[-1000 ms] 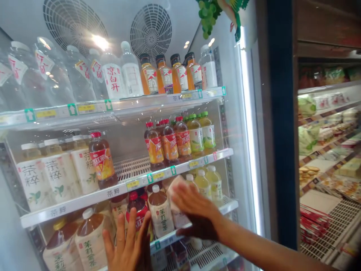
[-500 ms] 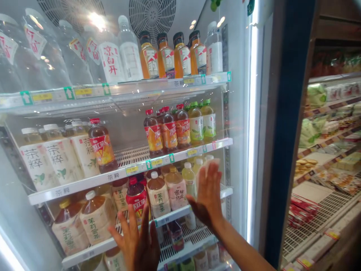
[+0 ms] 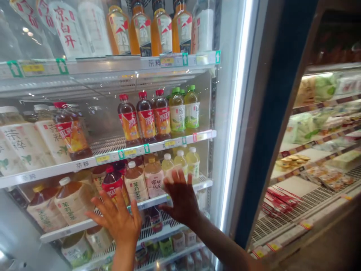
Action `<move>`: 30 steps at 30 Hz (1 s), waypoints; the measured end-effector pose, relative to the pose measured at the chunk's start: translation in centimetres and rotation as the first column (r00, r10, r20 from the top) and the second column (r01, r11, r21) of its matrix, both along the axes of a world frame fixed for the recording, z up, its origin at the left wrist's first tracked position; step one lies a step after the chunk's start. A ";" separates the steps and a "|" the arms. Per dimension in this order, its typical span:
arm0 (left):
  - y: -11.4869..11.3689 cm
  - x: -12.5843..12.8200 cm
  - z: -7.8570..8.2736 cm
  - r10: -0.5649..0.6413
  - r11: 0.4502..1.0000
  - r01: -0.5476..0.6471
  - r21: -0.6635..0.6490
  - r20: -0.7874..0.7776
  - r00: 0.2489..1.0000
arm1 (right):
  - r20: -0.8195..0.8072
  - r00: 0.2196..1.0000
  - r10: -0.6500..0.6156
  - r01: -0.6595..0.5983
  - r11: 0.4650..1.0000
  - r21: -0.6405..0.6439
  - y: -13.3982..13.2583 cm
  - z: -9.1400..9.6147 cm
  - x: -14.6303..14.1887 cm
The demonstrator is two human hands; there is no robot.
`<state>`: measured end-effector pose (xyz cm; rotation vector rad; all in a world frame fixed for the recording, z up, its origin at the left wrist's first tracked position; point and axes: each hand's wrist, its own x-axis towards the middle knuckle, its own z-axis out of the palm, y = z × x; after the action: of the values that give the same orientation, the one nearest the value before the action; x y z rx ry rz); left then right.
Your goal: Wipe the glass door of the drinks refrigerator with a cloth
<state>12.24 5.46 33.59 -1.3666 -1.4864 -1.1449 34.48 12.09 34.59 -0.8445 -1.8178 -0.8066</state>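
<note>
Fingers, our left hand: splayed flat on the glass door, gripping nothing.
Fingers, our right hand: stretched flat, pinning a white cloth to the glass, not curled round it.
Cloth: lower centre of frame, over pale yellow bottles behind the glass.
Left hand: lower left of centre, before a red-capped bottle.
Far right: open chiller shelves.
</note>
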 end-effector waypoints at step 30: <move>-3.5 -10.3 16.1 -0.008 0.998 -0.005 -0.062 -0.207 0.978 | 0.207 0.962 0.178 -0.186 0.982 0.018 -0.5 19.3 -6.6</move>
<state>1.93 1.94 49.67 -1.4815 -1.3810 -0.9322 27.87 11.56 53.87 -0.5762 -2.0207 -0.8302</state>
